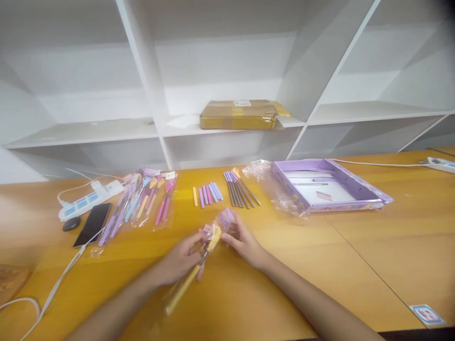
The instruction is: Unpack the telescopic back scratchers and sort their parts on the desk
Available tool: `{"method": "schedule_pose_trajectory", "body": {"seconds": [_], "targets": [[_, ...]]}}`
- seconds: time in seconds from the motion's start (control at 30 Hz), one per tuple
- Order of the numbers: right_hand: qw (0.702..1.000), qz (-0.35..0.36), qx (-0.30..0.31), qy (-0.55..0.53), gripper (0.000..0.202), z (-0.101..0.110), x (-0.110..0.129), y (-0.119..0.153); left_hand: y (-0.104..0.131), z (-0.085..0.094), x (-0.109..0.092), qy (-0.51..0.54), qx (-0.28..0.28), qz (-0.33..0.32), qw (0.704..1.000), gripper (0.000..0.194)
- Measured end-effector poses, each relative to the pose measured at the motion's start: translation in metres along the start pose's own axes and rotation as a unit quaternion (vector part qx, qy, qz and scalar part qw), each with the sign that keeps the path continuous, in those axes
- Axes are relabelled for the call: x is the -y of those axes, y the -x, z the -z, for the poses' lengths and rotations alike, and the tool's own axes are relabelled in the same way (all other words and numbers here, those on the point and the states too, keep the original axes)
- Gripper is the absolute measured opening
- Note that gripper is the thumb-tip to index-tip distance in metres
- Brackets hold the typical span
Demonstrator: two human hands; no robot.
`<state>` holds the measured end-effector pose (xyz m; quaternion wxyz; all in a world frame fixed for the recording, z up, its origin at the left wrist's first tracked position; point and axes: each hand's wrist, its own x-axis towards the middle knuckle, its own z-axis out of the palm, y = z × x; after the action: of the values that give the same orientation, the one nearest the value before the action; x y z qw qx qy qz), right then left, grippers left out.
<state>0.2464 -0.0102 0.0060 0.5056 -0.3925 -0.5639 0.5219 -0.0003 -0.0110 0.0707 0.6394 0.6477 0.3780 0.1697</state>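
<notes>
My left hand [185, 258] is closed around a yellow back scratcher [185, 289] in a clear plastic sleeve, its handle slanting down toward me. Up by the claw head, my right hand [245, 241] pinches the top of the sleeve, where a pink-purple card [226, 217] shows. Beyond my hands lie a row of short coloured handles [209, 194] and a fan of metal rods with coloured claws [241, 189]. Several bagged back scratchers [142, 199] are spread out on the left.
A purple open box [332, 207] with a card and a rod inside stands at the right, beside crumpled plastic [289, 201]. On the left are a power strip [90, 199], a phone [93, 222], a mouse [71, 224] and white cables. A taped carton [238, 116] sits on the shelf.
</notes>
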Motion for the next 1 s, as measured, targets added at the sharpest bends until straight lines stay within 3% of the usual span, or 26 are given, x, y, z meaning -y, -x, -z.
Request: {"method": "schedule_pose_trajectory", "body": {"seconds": [0.1, 0.23, 0.33, 0.6, 0.77, 1.0], "targets": [[0.999, -0.009, -0.052, -0.015, 0.05, -0.008, 0.001, 0.003, 0.002, -0.012, 0.021, 0.18, 0.087, 0.039, 0.979, 0.04], [0.997, -0.008, -0.051, 0.058, 0.035, -0.013, 0.003, 0.005, -0.006, -0.008, 0.044, 0.272, 0.169, 0.091, 0.943, 0.07], [0.996, -0.002, -0.028, 0.09, 0.041, -0.014, 0.0, 0.005, -0.008, -0.007, 0.052, 0.293, 0.175, 0.101, 0.935, 0.084], [0.973, 0.064, 0.053, 0.214, 0.049, -0.01, 0.005, 0.008, 0.002, 0.002, 0.049, 0.307, 0.152, 0.124, 0.931, 0.087], [0.948, 0.12, 0.044, 0.293, 0.051, -0.012, 0.011, 0.013, 0.004, 0.001, 0.044, 0.299, 0.158, 0.115, 0.934, 0.083], [0.926, 0.147, 0.063, 0.341, 0.049, -0.008, 0.015, 0.012, 0.004, -0.004, 0.045, 0.264, 0.169, 0.1, 0.944, 0.08]]}}
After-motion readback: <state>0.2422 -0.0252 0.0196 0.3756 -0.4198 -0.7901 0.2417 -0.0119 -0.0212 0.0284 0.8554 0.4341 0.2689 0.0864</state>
